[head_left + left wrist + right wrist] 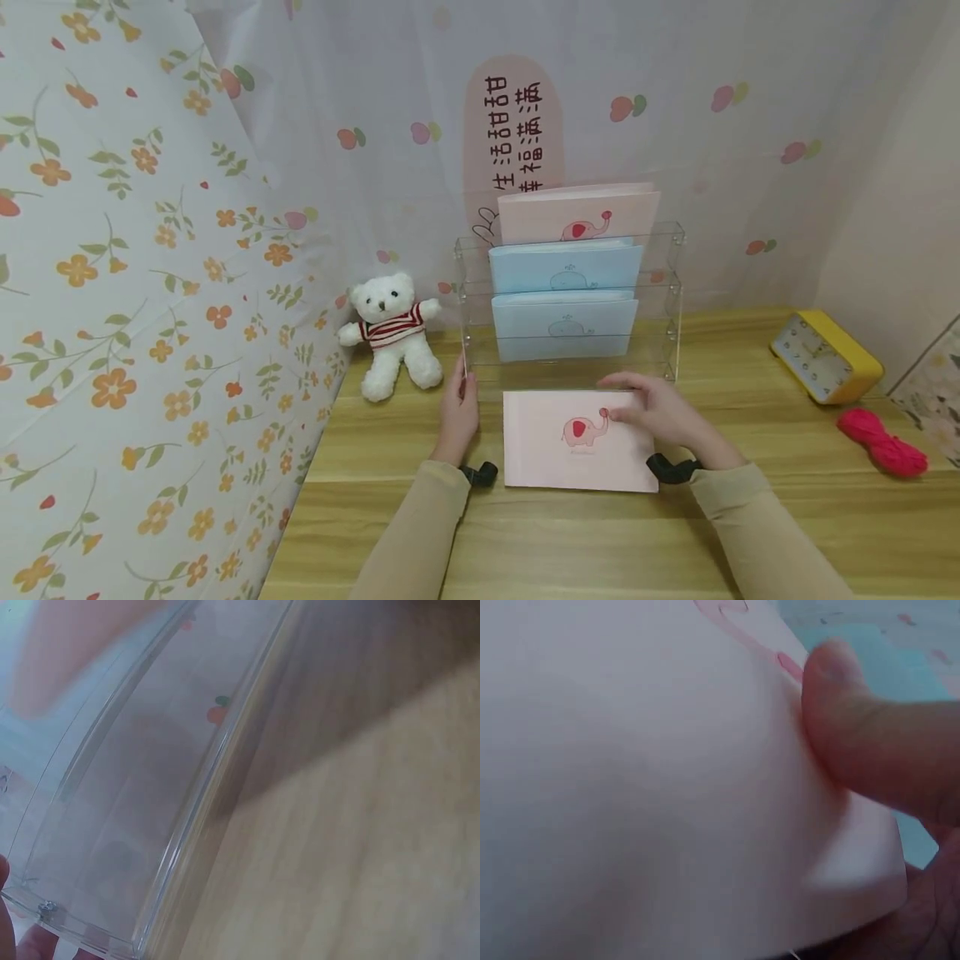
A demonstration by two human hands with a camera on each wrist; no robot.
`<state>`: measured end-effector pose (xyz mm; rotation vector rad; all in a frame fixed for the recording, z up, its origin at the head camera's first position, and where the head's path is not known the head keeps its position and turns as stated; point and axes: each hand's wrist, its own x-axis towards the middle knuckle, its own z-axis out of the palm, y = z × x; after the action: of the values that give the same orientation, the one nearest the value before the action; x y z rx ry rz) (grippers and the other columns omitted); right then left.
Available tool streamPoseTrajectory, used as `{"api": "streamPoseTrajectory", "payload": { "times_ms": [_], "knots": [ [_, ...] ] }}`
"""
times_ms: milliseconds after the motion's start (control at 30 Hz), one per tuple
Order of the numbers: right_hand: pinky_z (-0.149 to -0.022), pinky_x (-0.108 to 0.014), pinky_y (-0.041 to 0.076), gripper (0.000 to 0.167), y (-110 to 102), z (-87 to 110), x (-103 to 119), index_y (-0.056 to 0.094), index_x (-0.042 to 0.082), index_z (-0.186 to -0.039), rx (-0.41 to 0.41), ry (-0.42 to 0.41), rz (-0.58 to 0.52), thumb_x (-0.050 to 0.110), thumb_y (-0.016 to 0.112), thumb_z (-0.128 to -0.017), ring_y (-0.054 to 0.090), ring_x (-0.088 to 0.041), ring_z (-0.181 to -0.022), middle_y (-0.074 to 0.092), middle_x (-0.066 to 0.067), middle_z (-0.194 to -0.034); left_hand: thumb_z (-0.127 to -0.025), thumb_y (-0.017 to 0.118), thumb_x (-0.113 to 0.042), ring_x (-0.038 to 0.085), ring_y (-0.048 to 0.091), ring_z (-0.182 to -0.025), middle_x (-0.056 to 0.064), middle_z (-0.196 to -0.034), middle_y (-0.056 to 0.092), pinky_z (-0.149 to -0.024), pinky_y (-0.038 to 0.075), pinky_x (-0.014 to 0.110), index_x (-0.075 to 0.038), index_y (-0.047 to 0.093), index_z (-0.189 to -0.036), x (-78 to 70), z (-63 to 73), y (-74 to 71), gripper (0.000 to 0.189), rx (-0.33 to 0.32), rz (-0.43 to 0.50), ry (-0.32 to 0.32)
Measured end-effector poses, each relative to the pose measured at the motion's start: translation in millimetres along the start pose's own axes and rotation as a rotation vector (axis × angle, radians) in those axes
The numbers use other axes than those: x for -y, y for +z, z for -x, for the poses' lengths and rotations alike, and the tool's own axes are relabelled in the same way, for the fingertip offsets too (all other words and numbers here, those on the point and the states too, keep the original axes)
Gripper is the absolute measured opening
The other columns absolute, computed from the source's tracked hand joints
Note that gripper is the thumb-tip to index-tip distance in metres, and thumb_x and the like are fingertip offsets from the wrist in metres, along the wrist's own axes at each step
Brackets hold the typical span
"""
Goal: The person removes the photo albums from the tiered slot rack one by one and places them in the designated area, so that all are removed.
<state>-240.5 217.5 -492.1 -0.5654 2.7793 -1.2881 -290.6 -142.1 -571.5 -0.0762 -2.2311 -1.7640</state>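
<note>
A clear acrylic rack (474, 337) stands at the back of the table, with pale blue booklets (525, 329) and a pink booklet (536, 212) in its tiers. My left hand (457, 417) grips the rack's lower left side, thumb and fingers around the end panel (82, 934). In front of the rack, my right hand (663, 412) holds another pink booklet (547, 442) with a red-eared elephant on its cover. The right wrist view shows the thumb pressed on the cover (667, 750) near its edge, with other fingers partly hidden behind.
Left of the rack sits a white teddy bear (386, 333) in a striped shirt. At the right are a yellow alarm clock (828, 358) and a bundle of pink yarn (881, 442). Patterned cloth (375, 192) hangs behind the wooden table (525, 550).
</note>
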Motion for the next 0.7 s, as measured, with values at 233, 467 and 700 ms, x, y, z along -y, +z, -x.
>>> {"api": "streamPoseTrajectory", "payload": {
  "times_ms": [233, 467, 700],
  "knots": [
    [-0.082, -0.023, 0.059, 0.051, -2, 5.3, -23, 0.072, 0.011, -0.143, 0.197, -0.056, -0.086, 0.022, 0.088, -0.095, 0.067, -0.005, -0.097, 0.077, -0.007, -0.119, -0.118, 0.052, -0.027, 0.04, 0.055, -0.152, 0.014, -0.174, 0.046, -0.126, 0.046, 0.058, -0.026, 0.041, -0.172, 3.6, 0.5, -1.5, 0.055, 0.016, 0.044, -0.027],
    [-0.08, -0.026, 0.064, 0.051, 4, 6.7, -32, 0.07, 0.005, -0.145, 0.313, -0.092, -0.189, 0.019, 0.084, -0.098, 0.068, -0.005, -0.099, 0.075, -0.015, -0.125, -0.119, 0.051, -0.029, 0.038, 0.055, -0.153, 0.013, -0.175, 0.045, -0.126, 0.047, 0.057, -0.028, 0.04, -0.172, 6.8, 0.2, -1.9, 0.055, 0.008, 0.01, -0.034],
    [-0.087, -0.023, 0.06, 0.046, 8, 9.8, -37, 0.073, 0.014, -0.142, 0.405, -0.088, -0.136, 0.024, 0.085, -0.098, 0.066, -0.004, -0.103, 0.075, -0.01, -0.128, -0.119, 0.051, -0.029, 0.04, 0.053, -0.154, 0.011, -0.176, 0.044, -0.127, 0.045, 0.059, -0.03, 0.04, -0.172, 2.0, 0.9, -1.5, 0.055, 0.005, 0.018, -0.031]
  ]
}}
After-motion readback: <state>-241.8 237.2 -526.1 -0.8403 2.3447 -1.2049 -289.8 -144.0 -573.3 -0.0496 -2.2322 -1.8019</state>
